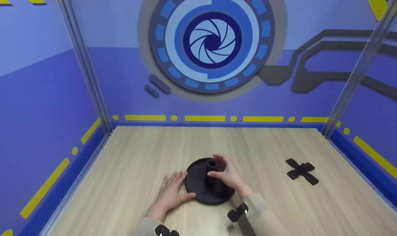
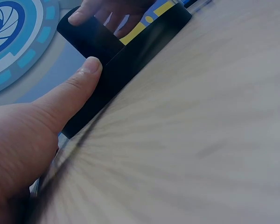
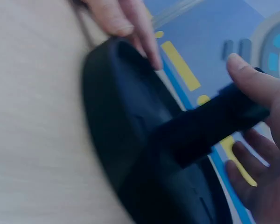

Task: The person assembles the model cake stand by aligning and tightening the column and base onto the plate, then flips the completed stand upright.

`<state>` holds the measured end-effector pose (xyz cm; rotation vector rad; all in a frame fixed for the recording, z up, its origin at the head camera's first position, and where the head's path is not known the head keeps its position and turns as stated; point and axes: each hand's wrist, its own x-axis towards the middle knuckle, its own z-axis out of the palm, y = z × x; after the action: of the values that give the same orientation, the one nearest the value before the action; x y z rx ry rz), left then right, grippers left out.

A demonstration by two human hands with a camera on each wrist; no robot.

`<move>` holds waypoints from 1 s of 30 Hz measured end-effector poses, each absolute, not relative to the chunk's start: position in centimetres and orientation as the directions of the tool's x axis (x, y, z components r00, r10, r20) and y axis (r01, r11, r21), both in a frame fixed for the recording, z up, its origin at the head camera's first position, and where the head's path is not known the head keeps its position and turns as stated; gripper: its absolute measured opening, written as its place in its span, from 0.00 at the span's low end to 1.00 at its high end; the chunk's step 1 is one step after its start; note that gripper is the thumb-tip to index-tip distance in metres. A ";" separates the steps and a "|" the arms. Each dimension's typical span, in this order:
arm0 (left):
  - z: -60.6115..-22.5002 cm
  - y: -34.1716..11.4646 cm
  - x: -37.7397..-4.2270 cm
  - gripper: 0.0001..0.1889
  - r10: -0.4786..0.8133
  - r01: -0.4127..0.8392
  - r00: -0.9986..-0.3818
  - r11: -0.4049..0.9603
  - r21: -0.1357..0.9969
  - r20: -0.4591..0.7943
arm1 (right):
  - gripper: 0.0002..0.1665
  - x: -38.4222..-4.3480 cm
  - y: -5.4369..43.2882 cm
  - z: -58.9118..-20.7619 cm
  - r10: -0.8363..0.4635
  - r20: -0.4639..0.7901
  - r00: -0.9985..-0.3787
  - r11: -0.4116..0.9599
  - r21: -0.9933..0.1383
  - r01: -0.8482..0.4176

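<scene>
A round black base [image 1: 198,190] with a raised rim lies on the wooden table. Its hollow black tube [image 1: 212,168] stands upright, off-centre toward the right. My right hand [image 1: 230,177] holds the tube near its top, thumb on the near side and index finger behind. In the right wrist view the other fingers [image 3: 247,163] curl loosely beside the tube. My left hand [image 1: 168,196] lies at the base's left edge with fingers spread. Its thumb [image 2: 74,91] touches the outer rim in the left wrist view.
A black four-bladed cross-shaped piece [image 1: 301,169] lies on the table [image 1: 136,147] to the right. Blue panels [image 1: 126,88] with yellow markings wall in the table at the back and sides, joined by metal corner posts [image 1: 87,65].
</scene>
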<state>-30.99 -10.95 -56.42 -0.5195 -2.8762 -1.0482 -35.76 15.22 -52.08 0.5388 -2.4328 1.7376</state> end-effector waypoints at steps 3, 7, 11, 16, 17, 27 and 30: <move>-56.4 -10.9 -31.0 0.53 0.300 0.326 -0.942 0.715 0.618 0.150 | 0.41 -36.2 16.1 -51.8 -0.333 0.257 -0.907 0.194 -0.923 -0.333; -56.4 -11.0 -31.0 0.53 0.302 0.330 -0.941 0.715 0.616 0.153 | 0.39 -36.5 16.9 -51.4 -0.455 0.244 -0.856 0.110 -0.939 -0.326; -56.4 -11.0 -31.1 0.53 0.299 0.324 -0.943 0.718 0.616 0.147 | 0.35 -36.6 17.1 -51.2 -0.491 0.245 -0.836 0.098 -0.938 -0.333; -56.4 -10.9 -31.0 0.53 0.295 0.311 -0.946 0.719 0.621 0.132 | 0.33 -36.4 16.9 -51.2 -0.457 0.214 -0.863 0.145 -0.939 -0.310; -56.4 -10.9 -31.0 0.53 0.294 0.309 -0.947 0.719 0.623 0.130 | 0.33 -36.4 16.8 -51.2 -0.446 0.206 -0.871 0.160 -0.939 -0.304; -56.3 -10.9 -31.0 0.53 0.292 0.307 -0.948 0.726 0.615 0.128 | 0.30 -36.2 16.1 -51.2 -0.342 0.251 -0.906 0.218 -0.916 -0.336; -56.3 -10.9 -31.0 0.53 0.293 0.308 -0.947 0.723 0.619 0.129 | 0.30 -36.0 15.9 -51.3 -0.314 0.263 -0.912 0.225 -0.913 -0.341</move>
<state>-31.00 -10.88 -56.33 -0.5056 -2.8952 -1.0457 -36.01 15.91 -51.25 0.6526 -2.4410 1.8280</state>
